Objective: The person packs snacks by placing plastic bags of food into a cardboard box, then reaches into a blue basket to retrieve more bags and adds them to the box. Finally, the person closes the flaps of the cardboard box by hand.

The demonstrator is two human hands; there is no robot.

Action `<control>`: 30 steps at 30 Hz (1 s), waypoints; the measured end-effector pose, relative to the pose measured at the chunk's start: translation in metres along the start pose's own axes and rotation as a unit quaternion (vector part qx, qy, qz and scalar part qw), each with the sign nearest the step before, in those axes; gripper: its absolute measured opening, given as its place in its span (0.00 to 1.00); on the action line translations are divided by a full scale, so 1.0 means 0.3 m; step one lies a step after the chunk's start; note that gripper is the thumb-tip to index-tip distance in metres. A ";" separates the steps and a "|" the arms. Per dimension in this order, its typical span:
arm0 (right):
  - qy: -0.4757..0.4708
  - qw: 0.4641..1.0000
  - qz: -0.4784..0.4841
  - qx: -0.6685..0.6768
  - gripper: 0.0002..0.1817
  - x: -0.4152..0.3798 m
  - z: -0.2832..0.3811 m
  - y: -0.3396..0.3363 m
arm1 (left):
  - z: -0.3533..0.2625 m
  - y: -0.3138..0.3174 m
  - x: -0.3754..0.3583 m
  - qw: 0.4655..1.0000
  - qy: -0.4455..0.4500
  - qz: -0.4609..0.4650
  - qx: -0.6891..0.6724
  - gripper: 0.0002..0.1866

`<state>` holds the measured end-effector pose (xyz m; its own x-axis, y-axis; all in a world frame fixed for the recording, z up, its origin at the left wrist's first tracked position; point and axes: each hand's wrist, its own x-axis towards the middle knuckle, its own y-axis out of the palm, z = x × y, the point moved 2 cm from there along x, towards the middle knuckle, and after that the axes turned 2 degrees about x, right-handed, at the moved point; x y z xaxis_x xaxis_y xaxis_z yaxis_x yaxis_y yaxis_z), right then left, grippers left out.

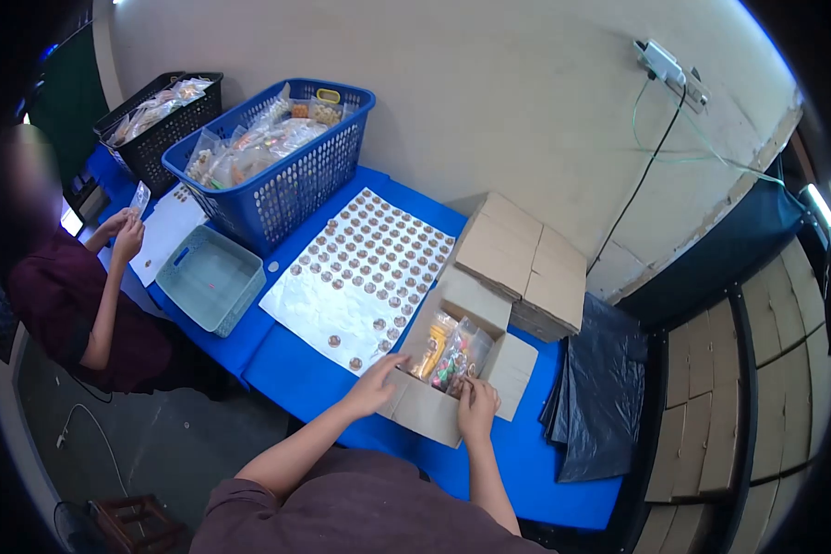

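Observation:
An open cardboard box (425,420) sits before me on the blue table, with its flaps folded out. Inside lie a clear plastic packet with yellow contents (431,349) and another clear packet with multicoloured pieces (452,365). My left hand (372,388) rests at the box's left edge, fingers stretched out and holding nothing. My right hand (478,406) reaches over the near right wall, its fingers closed at the lower edge of the multicoloured packet. The fingertips are partly hidden there.
A white sheet with rows of round stickers (342,300) lies left of the box. Behind stand a blue basket of packets (291,198), a black basket (162,138) and a grey-green tray (240,309). Cardboard boxes (526,254) and black plastic bags (605,397) are rightward. A co-worker (92,314) holds a packet.

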<state>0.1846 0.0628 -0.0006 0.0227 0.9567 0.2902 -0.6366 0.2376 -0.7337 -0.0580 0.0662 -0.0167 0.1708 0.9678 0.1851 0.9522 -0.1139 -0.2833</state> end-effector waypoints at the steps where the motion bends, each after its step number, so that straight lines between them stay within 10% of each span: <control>1: 0.017 1.000 -0.016 0.013 0.11 -0.003 -0.014 -0.007 | -0.001 0.006 -0.013 0.994 0.034 0.024 0.097 0.32; 10: 0.219 0.964 -0.089 -0.122 0.38 -0.011 -0.303 -0.100 | 0.033 -0.030 0.064 0.935 0.107 0.115 0.319 0.37; 12: 0.316 0.930 -0.046 0.182 0.43 -0.022 -0.386 -0.097 | 0.003 -0.025 0.078 0.925 0.106 0.125 0.342 0.36; 14: 0.264 0.901 -0.136 0.316 0.36 -0.042 -0.419 -0.087 | -0.035 -0.015 0.085 0.925 0.048 0.170 0.335 0.35; 17: 0.343 0.888 0.004 0.305 0.23 -0.028 -0.298 -0.190 | 0.017 0.009 0.108 0.902 0.119 0.122 0.397 0.34; 22: 0.285 0.898 -0.050 0.331 0.15 -0.005 -0.239 -0.189 | 0.019 -0.013 0.155 0.936 0.066 0.208 0.277 0.28; 26: 0.315 0.901 -0.007 0.298 0.20 0.004 -0.141 -0.216 | 0.098 0.050 0.211 0.982 0.012 0.054 0.178 0.39; 30: 0.095 0.920 0.004 0.381 0.25 0.047 -0.030 -0.196 | 0.147 0.102 0.208 0.999 -0.014 0.024 0.033 0.50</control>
<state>0.2293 0.0637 0.0412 0.1039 0.9872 0.1210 -0.9911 0.1130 -0.0705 -0.0293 0.1331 -0.0554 0.2077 0.9677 0.1429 0.9240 -0.1462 -0.3534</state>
